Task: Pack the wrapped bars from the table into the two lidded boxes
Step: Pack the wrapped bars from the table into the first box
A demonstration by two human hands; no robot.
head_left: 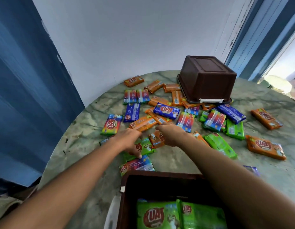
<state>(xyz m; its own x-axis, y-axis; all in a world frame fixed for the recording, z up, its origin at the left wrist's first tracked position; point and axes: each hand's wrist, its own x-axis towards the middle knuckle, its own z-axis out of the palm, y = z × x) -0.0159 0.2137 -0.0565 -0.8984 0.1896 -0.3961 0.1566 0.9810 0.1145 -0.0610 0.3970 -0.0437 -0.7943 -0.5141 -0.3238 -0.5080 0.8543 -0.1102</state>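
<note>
Several wrapped bars in orange, green, blue and rainbow wrappers lie scattered on the marble table (80,139). My left hand (128,141) reaches over a green bar (146,148), fingers pointing down, one fingertip touching a rainbow bar (137,165). My right hand (170,133) reaches over an orange bar (157,139), its fingertips at another orange bar (142,123). Neither hand clearly holds anything. An open brown box (127,187) stands at the near edge with green bars (161,215) inside. A second brown box (206,78) sits upside down on its lid at the back.
A blue curtain (27,96) hangs at the left beside a white wall. A blue door frame (259,47) stands at the right. The table's rounded edge runs along the left. A white latch (211,100) shows on the upturned box.
</note>
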